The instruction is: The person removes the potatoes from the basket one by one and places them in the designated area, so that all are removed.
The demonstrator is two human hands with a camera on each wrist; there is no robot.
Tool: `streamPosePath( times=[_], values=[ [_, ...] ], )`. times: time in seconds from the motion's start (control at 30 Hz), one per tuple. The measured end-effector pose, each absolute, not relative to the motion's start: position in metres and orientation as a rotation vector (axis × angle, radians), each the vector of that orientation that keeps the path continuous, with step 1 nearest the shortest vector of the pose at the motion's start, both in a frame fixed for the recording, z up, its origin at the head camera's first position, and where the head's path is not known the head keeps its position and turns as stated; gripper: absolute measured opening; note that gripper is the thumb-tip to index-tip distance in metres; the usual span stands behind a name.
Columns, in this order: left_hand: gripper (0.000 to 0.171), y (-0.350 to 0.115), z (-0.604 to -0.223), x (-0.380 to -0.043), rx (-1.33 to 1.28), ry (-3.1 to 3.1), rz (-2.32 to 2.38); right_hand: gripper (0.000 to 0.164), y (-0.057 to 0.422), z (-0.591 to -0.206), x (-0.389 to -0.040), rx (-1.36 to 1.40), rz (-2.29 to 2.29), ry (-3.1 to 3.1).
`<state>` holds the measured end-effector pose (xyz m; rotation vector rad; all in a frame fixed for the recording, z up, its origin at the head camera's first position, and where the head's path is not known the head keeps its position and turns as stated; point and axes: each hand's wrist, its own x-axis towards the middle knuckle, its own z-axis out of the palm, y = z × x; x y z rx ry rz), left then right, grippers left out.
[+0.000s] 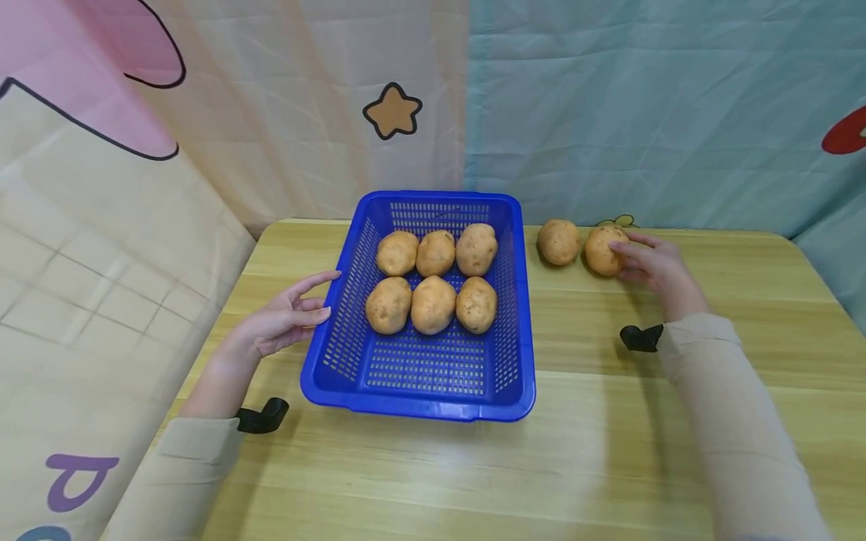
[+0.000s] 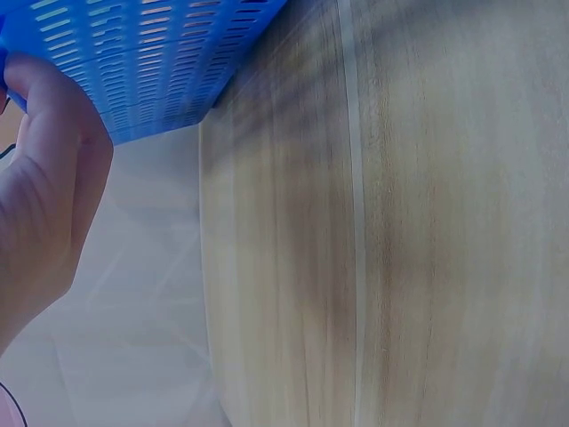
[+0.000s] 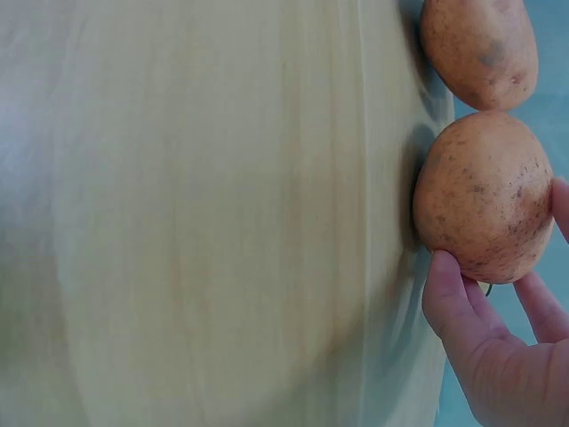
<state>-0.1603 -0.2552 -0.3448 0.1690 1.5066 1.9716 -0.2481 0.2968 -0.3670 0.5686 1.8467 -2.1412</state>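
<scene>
My left hand (image 1: 287, 319) holds the left rim of a blue plastic basket (image 1: 433, 409), thumb and index finger at the edge. In the left wrist view the hand (image 2: 49, 178) is bent up against the slotted basket wall (image 2: 169, 62). Several brown potatoes (image 1: 433, 305) lie inside it in two rows. To the right of the basket, my right hand (image 1: 652, 267) grips a potato (image 1: 602, 252) between thumb and fingers. The right wrist view shows this potato (image 3: 484, 196) close beside another potato (image 3: 480, 49), near the table's back edge.
The basket stands on a light wood-grain table (image 1: 419, 481). Behind the table hangs a printed curtain (image 1: 609, 98), with its lower edge close to the tabletop. Another printed sheet (image 1: 88, 285) hangs along the left side.
</scene>
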Motion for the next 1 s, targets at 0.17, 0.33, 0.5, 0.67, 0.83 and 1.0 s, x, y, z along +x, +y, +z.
streamPosePath(
  times=[0.17, 0.33, 0.5, 0.67, 0.83, 1.0],
  values=[
    [0.06, -0.254, -0.345, -0.161, 0.169, 1.51, 1.962, 0.084, 0.296, -0.366, -0.249, 0.546, -2.064, 1.967],
    [0.059, -0.253, -0.345, -0.16, 0.171, 1.5, 1.971, 0.087, 0.295, -0.365, -0.251, 0.549, -2.005, 2.038],
    [0.058, -0.253, -0.345, -0.16, 0.176, 1.495, 1.977, 0.09, 0.294, -0.363, -0.251, 0.532, -1.968, 2.081],
    [0.058, -0.253, -0.345, -0.16, 0.171, 1.506, 1.973, 0.09, 0.295, -0.358, -0.25, 0.521, -1.949, 2.072],
    [0.056, -0.255, -0.345, -0.16, 0.163, 1.507, 1.978, 0.087, 0.296, -0.348, -0.247, 0.509, -1.848, 2.127],
    [0.057, -0.256, -0.344, -0.16, 0.161, 1.503, 1.973, 0.09, 0.298, -0.333, -0.242, 0.462, -1.812, 2.099]
  ],
)
